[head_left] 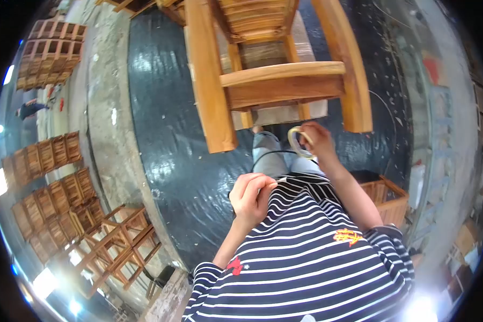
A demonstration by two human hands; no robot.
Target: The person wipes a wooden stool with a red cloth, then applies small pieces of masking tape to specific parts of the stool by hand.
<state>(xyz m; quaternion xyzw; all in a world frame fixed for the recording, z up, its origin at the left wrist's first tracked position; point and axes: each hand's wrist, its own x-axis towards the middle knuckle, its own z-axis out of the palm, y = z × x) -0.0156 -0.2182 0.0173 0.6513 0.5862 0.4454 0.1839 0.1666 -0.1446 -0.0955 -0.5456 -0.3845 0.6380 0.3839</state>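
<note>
A roll of pale tape [296,144] hangs from the fingers of my right hand [318,140], which is closed on its rim. My left hand [250,197] is held in front of my striped shirt, its fingers curled in and thumb and forefinger pressed together. Whatever may be in that pinch is too small to make out. Just ahead of both hands stands a wooden armchair [284,90] with thick arms and a slatted back. Neither hand touches the chair. Under it lies a flat, pale sheet [316,107].
Dark plastic sheeting [161,123] covers the floor around me. A wooden crate-like piece [386,201] stands close by on my right. Wooden frames [121,241] and stacked wooden furniture [51,53] line the left, where another person [31,109] is far off.
</note>
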